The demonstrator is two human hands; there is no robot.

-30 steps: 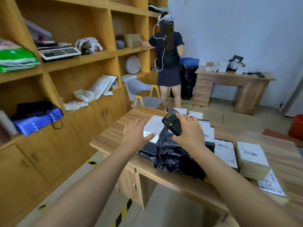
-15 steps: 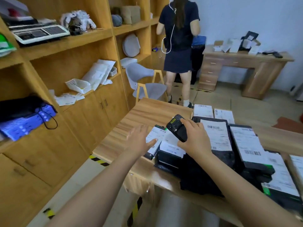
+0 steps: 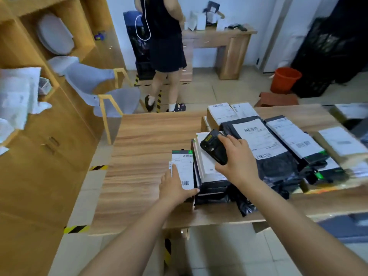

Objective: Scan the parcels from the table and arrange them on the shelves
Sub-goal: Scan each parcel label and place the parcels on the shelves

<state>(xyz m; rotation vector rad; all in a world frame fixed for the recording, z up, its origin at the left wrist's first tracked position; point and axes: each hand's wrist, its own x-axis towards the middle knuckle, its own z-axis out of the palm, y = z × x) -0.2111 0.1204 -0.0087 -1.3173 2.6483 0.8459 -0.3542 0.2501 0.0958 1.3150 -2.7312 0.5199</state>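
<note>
Several parcels lie on the wooden table (image 3: 143,148), most in black bags with white barcode labels. My left hand (image 3: 176,187) rests flat on a small labelled parcel (image 3: 184,166) at the left end of the pile, fingers straight and thumb along its near edge. My right hand (image 3: 236,162) grips a black handheld scanner (image 3: 214,149) and holds it tilted over a stack of flat parcels (image 3: 211,176). A large black bag parcel (image 3: 262,144) lies just to the right of that hand. The wooden shelves (image 3: 39,120) stand to my left.
A person in dark clothes (image 3: 163,36) stands beyond the table beside a wooden desk (image 3: 219,38). A grey chair (image 3: 103,90) sits between the shelves and the table. An orange bucket (image 3: 284,79) and a brown stool (image 3: 276,99) stand on the floor at the right.
My view has tipped down and swung right. My left hand has come down from above the table onto the small labelled parcel. My right hand keeps hold of the scanner.
</note>
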